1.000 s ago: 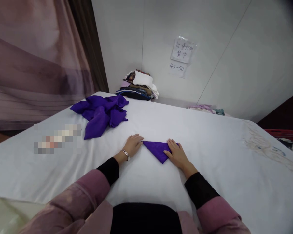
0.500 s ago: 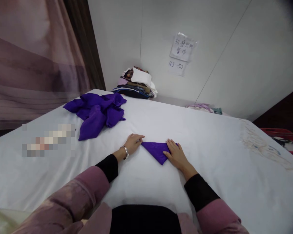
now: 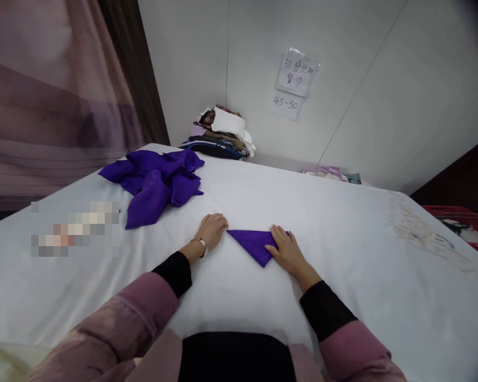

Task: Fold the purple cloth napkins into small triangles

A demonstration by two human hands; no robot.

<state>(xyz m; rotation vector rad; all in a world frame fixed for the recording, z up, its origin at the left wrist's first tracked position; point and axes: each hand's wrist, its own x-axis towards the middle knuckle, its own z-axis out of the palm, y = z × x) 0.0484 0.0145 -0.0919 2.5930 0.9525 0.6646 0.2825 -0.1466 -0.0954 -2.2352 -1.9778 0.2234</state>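
Note:
A purple cloth napkin (image 3: 252, 243), folded into a triangle, lies flat on the white-covered table (image 3: 239, 302) in front of me. My right hand (image 3: 287, 251) rests on its right end with the fingers stretched out and the palm down, hiding that corner. Just beyond the left tip of the triangle is my left hand (image 3: 211, 231), resting on the white cloth and holding nothing. Its fingers are extended, and a narrow gap parts it from the napkin. A silver bracelet (image 3: 202, 246) circles the left wrist.
A loose heap of purple cloths (image 3: 155, 180) lies at the table's far left. Behind the far edge stands a stack of folded clothes (image 3: 221, 133), with more fabric (image 3: 330, 173) farther right. Paper signs (image 3: 295, 74) hang on the wall. A red basket (image 3: 462, 223) is at right.
My left hand has let go of the napkin's left tip and moved slightly left, away from it. My right hand stays on the right end. The view has shifted a little.

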